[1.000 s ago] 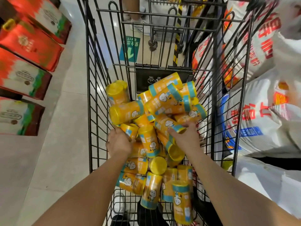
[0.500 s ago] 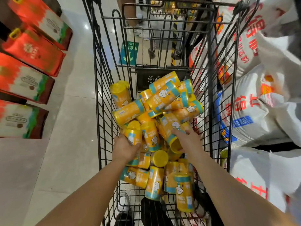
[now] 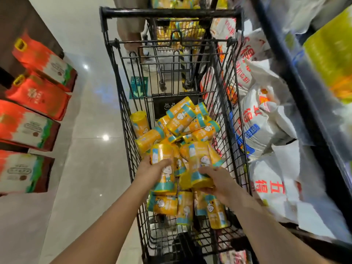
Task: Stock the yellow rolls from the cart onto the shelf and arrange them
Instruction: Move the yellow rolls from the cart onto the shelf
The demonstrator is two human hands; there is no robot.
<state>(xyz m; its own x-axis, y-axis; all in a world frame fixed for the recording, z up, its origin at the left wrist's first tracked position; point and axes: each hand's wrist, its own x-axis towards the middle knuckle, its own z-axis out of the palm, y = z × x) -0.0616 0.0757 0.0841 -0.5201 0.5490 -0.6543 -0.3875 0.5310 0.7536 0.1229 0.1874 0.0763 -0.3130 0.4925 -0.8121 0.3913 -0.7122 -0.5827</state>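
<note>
Several yellow rolls [image 3: 182,121] with teal bands and a cartoon figure lie heaped in the black wire cart [image 3: 122,103]. My left hand [image 3: 150,171] grips one roll [image 3: 163,168] and holds it upright above the heap. My right hand [image 3: 219,182] grips another roll [image 3: 200,166] from below, close beside the first. More rolls [image 3: 165,204] lie flat on the cart floor under my wrists. The shelf [image 3: 297,86] stands at the right, its dark edge running diagonally.
White sacks [image 3: 266,119] with red and blue print are piled along the shelf's lower level beside the cart. Red and white boxed goods [image 3: 36,96] line the left side. A second cart [image 3: 177,31] and a person's legs [image 3: 129,35] stand beyond the cart's far end.
Both hands have closed on a roll each and raised them out of the heap. The view has tilted up, showing more of the cart's far end and the shelf.
</note>
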